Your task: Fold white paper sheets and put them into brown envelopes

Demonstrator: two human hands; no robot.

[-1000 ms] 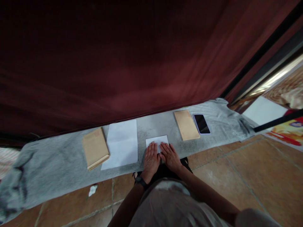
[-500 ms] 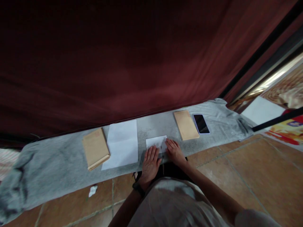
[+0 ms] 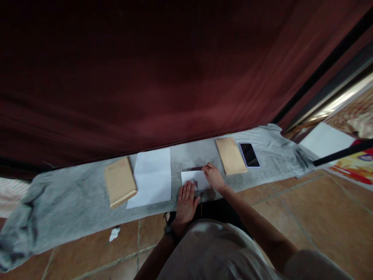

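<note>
Paper, white, small, folded (image 3: 194, 178): lies on the grey cloth (image 3: 72, 198) straight ahead of the person, at the cloth's near edge, between the large white sheet and the right-hand envelope.

Left hand (image 3: 186, 201): laid flat, palm down, fingers stretched out and close together, fingertips pressing the paper's near left part. A dark watch (image 3: 169, 230) sits on its wrist.

Right hand (image 3: 214, 177): at the paper's far right corner, fingers curled onto the edge; whether they pinch the paper or only press it cannot be told.

Large white sheet (image 3: 151, 177): flat on the cloth, just left of the small paper, not touching it.

Tan envelopes, stacked (image 3: 120, 182): at the left edge of the large sheet. A faint mark on the top one is too blurred to read.

Tan envelope, single (image 3: 231, 155): right of the hands, apart from them.

Phone, dark screen, pale case (image 3: 250, 154): face up, just beside that envelope's right edge.

Maroon curtain (image 3: 145, 77): hangs behind the cloth along its far edge.

Tiled floor, brown (image 3: 291, 202): under the cloth; a crumpled white scrap (image 3: 114, 234) lies on it near the cloth's front edge.

Coloured printed sheet (image 3: 352, 168): far right; its lettering is too small to read.
</note>
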